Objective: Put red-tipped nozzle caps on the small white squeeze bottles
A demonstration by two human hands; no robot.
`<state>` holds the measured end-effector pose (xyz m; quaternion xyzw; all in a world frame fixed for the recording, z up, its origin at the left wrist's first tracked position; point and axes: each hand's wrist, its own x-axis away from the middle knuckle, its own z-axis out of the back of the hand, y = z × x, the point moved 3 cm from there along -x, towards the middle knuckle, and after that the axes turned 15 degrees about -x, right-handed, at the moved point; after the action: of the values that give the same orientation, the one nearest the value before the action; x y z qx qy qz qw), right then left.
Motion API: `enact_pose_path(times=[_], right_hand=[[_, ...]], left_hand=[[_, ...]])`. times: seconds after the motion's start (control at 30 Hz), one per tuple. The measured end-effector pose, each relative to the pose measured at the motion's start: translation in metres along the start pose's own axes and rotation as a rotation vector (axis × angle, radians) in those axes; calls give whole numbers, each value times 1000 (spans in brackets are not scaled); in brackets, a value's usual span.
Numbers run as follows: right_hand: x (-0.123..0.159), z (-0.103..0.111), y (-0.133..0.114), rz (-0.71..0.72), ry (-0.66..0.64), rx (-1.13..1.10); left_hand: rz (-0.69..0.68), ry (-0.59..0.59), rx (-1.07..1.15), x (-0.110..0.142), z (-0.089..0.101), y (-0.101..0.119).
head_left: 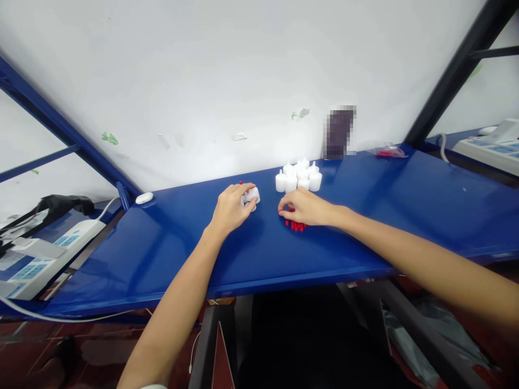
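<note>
My left hand (234, 208) curls its thumb and fingers around a small white squeeze bottle (253, 194), which is tipped over on the blue table. More white plastic shows beneath that bottle, partly hidden by the fingers, and a bit of red (240, 182) peeks out beyond the knuckles. To the right, my right hand (302, 207) is low over a loose pile of tiny red caps (297, 226). Its thumb and forefinger are pinched together with a speck of red at the tips. Just behind it stands a cluster of several white bottles (291, 182) with narrow nozzles, upright.
The blue table (251, 259) runs along a white wall. At its back are a dark pixelated object (338, 134) and a clear bag with red pieces (390, 152). A round white device (144, 198) lies far left, near a power strip (52, 259). Blue frame posts flank both sides.
</note>
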<state>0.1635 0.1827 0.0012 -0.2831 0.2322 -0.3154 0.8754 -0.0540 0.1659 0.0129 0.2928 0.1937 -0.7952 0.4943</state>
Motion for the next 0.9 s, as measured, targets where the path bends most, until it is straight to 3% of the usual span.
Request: enact_pose_path(times=[0.3,0.53,0.73,0.9], right_hand=[[0,3,3,73,131,6],[3,21,4,1,307,-14],[9,51,17,-93,595,-37],[5,61,27,31,636,97]], left_hand=[[-63,-149,-217,0,-3,-2],[-69,-89,-315,1,-3,0],[-101,45,-170,-1,5,16],[-181,50,-14,1,3,37]])
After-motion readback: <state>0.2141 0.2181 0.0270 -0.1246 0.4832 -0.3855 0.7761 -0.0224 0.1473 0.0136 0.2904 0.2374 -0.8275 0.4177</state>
